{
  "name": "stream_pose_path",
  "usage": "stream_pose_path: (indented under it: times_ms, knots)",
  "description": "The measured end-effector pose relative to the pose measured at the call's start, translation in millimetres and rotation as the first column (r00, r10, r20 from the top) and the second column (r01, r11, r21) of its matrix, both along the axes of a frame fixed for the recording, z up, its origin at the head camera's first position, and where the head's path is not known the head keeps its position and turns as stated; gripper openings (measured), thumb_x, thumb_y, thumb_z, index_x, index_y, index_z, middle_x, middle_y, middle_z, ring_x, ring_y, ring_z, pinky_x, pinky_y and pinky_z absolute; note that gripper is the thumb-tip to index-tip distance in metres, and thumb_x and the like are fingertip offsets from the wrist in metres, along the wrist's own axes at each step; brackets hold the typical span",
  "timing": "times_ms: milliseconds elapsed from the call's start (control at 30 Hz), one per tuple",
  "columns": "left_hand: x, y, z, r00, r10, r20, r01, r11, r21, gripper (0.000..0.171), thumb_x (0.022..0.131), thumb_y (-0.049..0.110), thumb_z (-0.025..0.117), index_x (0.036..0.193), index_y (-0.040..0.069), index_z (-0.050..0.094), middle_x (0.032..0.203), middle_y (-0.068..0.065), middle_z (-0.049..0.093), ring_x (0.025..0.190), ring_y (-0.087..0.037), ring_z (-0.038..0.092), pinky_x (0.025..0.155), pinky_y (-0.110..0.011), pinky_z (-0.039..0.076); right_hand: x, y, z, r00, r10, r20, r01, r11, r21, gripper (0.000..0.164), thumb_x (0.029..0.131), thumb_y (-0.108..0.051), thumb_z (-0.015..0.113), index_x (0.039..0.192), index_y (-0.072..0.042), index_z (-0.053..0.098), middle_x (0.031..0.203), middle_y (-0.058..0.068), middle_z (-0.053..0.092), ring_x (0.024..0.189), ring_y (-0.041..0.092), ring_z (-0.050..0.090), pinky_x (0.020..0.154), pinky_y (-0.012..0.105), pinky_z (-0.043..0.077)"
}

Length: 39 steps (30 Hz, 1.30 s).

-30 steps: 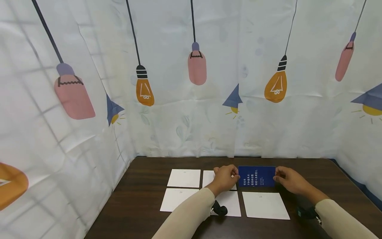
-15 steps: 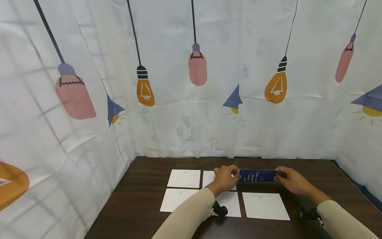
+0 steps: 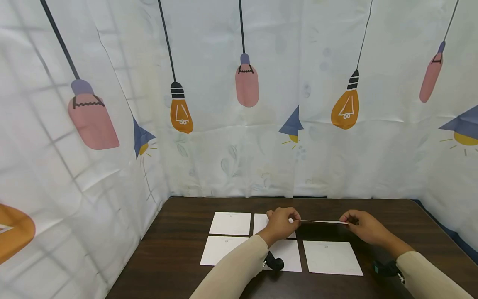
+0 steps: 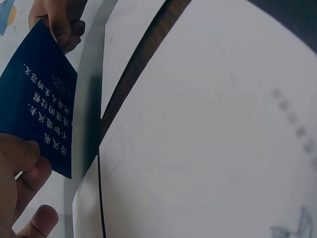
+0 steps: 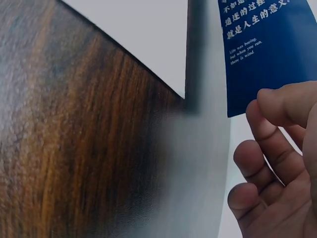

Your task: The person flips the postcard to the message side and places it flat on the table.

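Note:
A dark blue postcard point(image 4: 37, 94) with white printed writing is stretched between both hands above the far part of the table. In the head view the card point(image 3: 324, 221) shows almost edge-on, as a thin pale line. My left hand point(image 3: 281, 223) pinches its left end between thumb and finger, over the white cards. At the opposite end my right hand point(image 3: 364, 226) pinches it the same way. The right wrist view shows the thumb on the printed blue face point(image 5: 270, 54), the other fingers point(image 5: 247, 156) loosely curled below.
White cards lie in two rows on the dark wooden table point(image 3: 157, 249): one back left point(image 3: 230, 223), one front left point(image 3: 223, 249), one front right point(image 3: 332, 257), others partly under the left arm. A patterned white curtain point(image 3: 224, 166) hangs behind the table.
The postcard has tilted from showing its full blue face in the head view to lying nearly edge-on. Both hands have turned it while staying in about the same place.

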State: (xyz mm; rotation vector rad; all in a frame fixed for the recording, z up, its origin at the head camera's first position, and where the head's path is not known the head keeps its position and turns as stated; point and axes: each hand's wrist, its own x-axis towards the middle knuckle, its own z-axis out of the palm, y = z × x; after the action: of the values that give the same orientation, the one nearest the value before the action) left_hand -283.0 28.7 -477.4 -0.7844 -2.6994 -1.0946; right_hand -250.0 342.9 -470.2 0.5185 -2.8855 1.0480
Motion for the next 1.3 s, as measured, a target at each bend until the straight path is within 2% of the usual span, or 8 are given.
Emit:
stream_pose_path:
  times_ms: [167, 267, 433, 567, 733, 933, 1300]
  knots:
    - [-0.4, -0.1, -1.5, 1.0, 0.002, 0.009, -0.002, 1.0, -0.011, 0.005, 0.091, 0.019, 0.074, 0.088, 0.022, 0.072, 0.082, 0.023, 0.066, 0.086, -0.003, 0.049, 0.088, -0.044, 0.022, 1.4, 0.9, -0.2, 1.0, 0.014, -0.026, -0.013, 0.999, 0.034, 0.014, 0.098, -0.005, 0.066, 0.109, -0.012, 0.07, 0.112, 0.003, 0.068, 0.104, 0.027, 0.064, 0.08, 0.039, 0.054]
    - [0.1, 0.0, -1.9, 1.0, 0.003, 0.014, -0.003, 1.0, -0.009, 0.006, 0.091, 0.016, 0.073, 0.089, 0.022, 0.073, 0.082, 0.023, 0.066, 0.087, -0.003, 0.05, 0.089, -0.046, 0.022, 1.9, 0.3, 0.2, 0.999, 0.01, -0.031, -0.009, 0.999, 0.044, 0.013, 0.099, -0.007, 0.066, 0.109, -0.013, 0.072, 0.112, 0.001, 0.069, 0.103, 0.026, 0.065, 0.083, 0.042, 0.054]
    - [1.3, -0.2, -2.6, 1.0, -0.006, 0.025, 0.007, 1.0, -0.006, 0.012, 0.092, 0.015, 0.067, 0.091, 0.023, 0.076, 0.084, 0.025, 0.066, 0.092, -0.003, 0.053, 0.091, -0.047, 0.022, 2.4, 0.3, 0.9, 1.0, 0.009, -0.01, -0.009, 0.999, 0.037, 0.014, 0.1, -0.009, 0.065, 0.111, -0.011, 0.073, 0.112, 0.004, 0.07, 0.1, 0.024, 0.065, 0.077, 0.035, 0.053]
    - [1.0, 0.0, -4.6, 1.0, -0.01, 0.024, 0.01, 1.0, -0.011, 0.013, 0.095, 0.022, 0.065, 0.091, 0.025, 0.076, 0.083, 0.026, 0.065, 0.095, -0.004, 0.054, 0.09, -0.045, 0.023, 2.5, 0.4, 0.6, 1.0, 0.006, -0.002, -0.006, 1.0, 0.028, 0.014, 0.101, -0.013, 0.064, 0.112, -0.01, 0.073, 0.114, 0.006, 0.07, 0.101, 0.025, 0.065, 0.076, 0.036, 0.053]
    - [1.9, 0.8, -3.6, 0.999, -0.014, 0.047, 0.016, 0.999, -0.035, 0.01, 0.095, 0.031, 0.07, 0.088, 0.027, 0.076, 0.081, 0.026, 0.064, 0.094, -0.006, 0.053, 0.086, -0.043, 0.022, 2.1, 1.3, -2.7, 1.0, 0.008, 0.009, -0.008, 1.0, 0.02, 0.019, 0.1, -0.025, 0.068, 0.113, -0.011, 0.072, 0.105, 0.0, 0.069, 0.094, 0.017, 0.063, 0.075, 0.034, 0.052]
    - [3.9, 1.7, -0.4, 0.999, -0.003, 0.035, 0.006, 0.995, -0.103, 0.006, 0.091, 0.033, 0.077, 0.092, 0.027, 0.077, 0.085, 0.025, 0.066, 0.1, -0.008, 0.052, 0.087, -0.043, 0.024, 0.9, 1.3, -6.4, 0.999, 0.003, 0.047, -0.002, 1.0, -0.009, 0.026, 0.098, -0.029, 0.072, 0.113, -0.009, 0.071, 0.094, -0.004, 0.066, 0.083, 0.008, 0.059, 0.069, 0.03, 0.05]
    - [4.5, 4.4, -3.7, 0.999, 0.041, 0.029, -0.034, 0.98, -0.194, 0.012, 0.087, 0.035, 0.082, 0.097, 0.029, 0.079, 0.085, 0.023, 0.068, 0.111, -0.012, 0.05, 0.092, -0.044, 0.024, -1.3, 0.0, -9.6, 0.997, -0.015, 0.078, 0.015, 1.0, -0.001, 0.028, 0.095, -0.027, 0.076, 0.112, -0.005, 0.071, 0.095, -0.002, 0.066, 0.085, 0.013, 0.061, 0.07, 0.03, 0.051]
